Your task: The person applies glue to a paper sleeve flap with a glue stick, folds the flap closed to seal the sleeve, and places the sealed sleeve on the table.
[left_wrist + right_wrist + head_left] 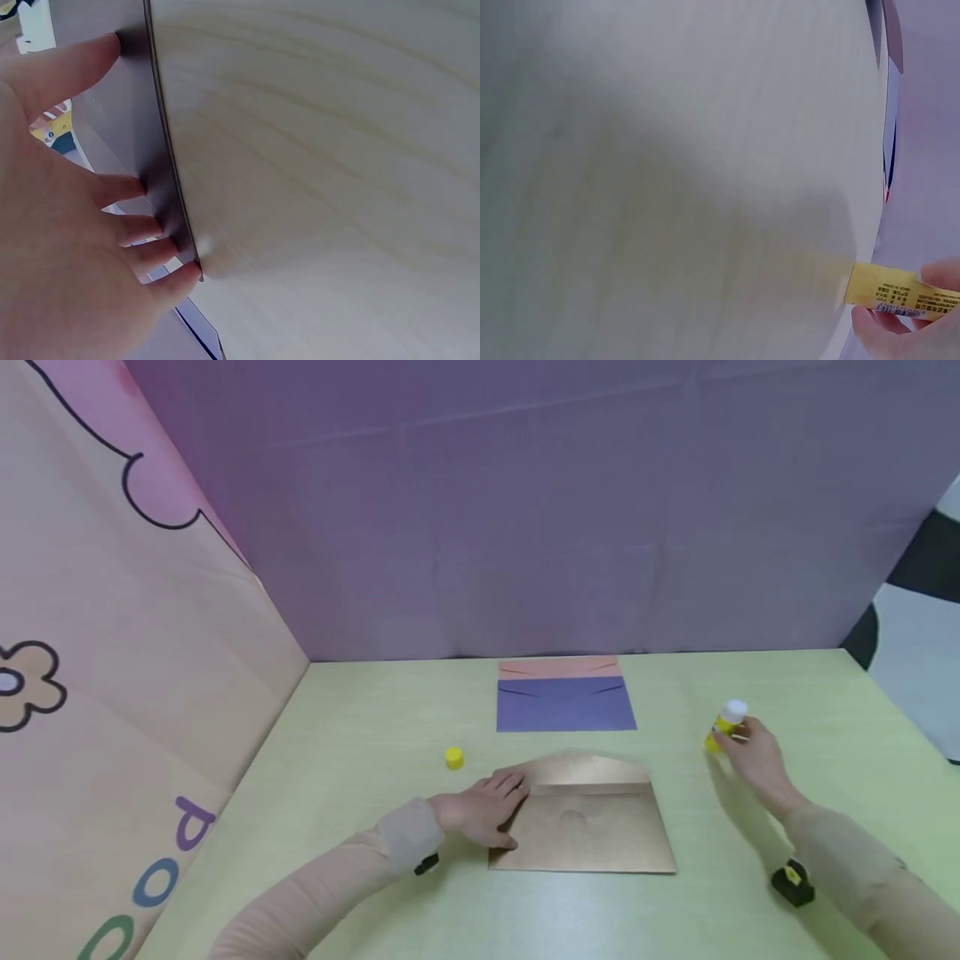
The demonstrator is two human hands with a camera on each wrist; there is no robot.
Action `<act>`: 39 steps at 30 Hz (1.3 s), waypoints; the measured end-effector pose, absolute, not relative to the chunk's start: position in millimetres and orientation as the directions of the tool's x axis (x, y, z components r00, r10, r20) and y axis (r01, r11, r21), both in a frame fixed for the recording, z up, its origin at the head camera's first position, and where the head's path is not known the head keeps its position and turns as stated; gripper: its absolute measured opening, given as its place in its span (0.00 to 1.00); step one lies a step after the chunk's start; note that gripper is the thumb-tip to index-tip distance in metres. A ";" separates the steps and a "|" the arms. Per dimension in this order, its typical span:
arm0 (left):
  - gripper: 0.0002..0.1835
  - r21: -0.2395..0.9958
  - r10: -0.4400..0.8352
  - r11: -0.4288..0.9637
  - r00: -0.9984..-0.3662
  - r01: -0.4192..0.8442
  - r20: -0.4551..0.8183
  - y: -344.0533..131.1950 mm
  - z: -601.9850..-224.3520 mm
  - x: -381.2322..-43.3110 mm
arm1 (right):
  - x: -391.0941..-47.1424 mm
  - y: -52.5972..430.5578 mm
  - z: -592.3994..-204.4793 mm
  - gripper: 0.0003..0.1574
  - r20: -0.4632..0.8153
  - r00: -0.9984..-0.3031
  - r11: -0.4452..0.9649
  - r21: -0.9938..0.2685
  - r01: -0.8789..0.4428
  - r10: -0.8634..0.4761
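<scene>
Purple backdrop (525, 527) across the far side, faint creases running through it. Printed panel (150, 635) along the left: flower outline, cloud line, coloured letters. Pale wood-grain table (375, 718) below both.

Two beige sleeves (322, 885) reach in from the near side, one left, one right.

Brown envelope (607, 843) at near centre of the table, lying flat, flap opened toward the far side; a faint roundish mark near its middle. Blue-violet envelope (566, 708) beyond it at the far side, the two well apart. Pink envelope (558, 669) shows as a strip past the blue-violet one's far edge, overlapped by it.

Left hand (480, 810): fingers extended, thumb spread well away from them, resting along the brown envelope's left edge; left wrist view shows the fingertips at that edge. Right hand (757, 764): well to the right of the brown envelope, thumb and fingers pinching a glue stick (722, 727), yellow barrel with small print, tilted, white end up. Cannot tell whether its lower end touches the table.

Smallest: yellow cap (453, 758), on the table left of the brown envelope, near the left hand.
</scene>
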State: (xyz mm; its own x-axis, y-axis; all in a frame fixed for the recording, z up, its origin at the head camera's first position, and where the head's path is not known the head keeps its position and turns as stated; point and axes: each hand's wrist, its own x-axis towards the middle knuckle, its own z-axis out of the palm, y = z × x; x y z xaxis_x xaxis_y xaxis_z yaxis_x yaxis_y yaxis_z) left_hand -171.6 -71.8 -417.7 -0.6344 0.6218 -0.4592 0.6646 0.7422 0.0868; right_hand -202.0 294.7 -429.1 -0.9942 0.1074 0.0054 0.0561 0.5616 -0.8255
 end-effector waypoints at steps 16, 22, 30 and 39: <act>0.44 0.093 0.621 0.748 -0.644 0.657 -0.447 -73.8 -424.7 -178.0 | -200.3 290.1 -428.2 0.35 0.058 -0.994 0.579 -0.815 0.007 0.094; 0.44 0.100 0.618 0.755 -0.651 0.648 -0.441 -73.7 -424.1 -179.1 | -196.9 283.0 -422.9 0.34 0.144 -0.986 0.606 -0.793 -0.062 0.089; 0.45 0.111 0.616 0.761 -0.659 0.639 -0.432 -74.0 -423.0 -179.4 | -191.1 265.2 -413.1 0.28 0.270 -0.962 0.639 -0.746 -0.186 0.035; 0.45 0.120 0.621 0.760 -0.660 0.638 -0.422 -74.8 -424.7 -180.3 | -179.8 241.1 -403.7 0.22 0.306 -0.951 0.638 -0.740 -0.214 0.036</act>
State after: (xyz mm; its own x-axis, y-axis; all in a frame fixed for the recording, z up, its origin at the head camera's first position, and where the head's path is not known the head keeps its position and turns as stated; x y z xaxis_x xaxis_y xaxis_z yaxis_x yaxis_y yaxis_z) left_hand -180.3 -74.8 -424.7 -0.6602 0.6211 -0.4223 0.6384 0.7603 0.1201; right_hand -179.8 241.1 -403.7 -0.9513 0.0363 0.3062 -0.2137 0.6381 -0.7397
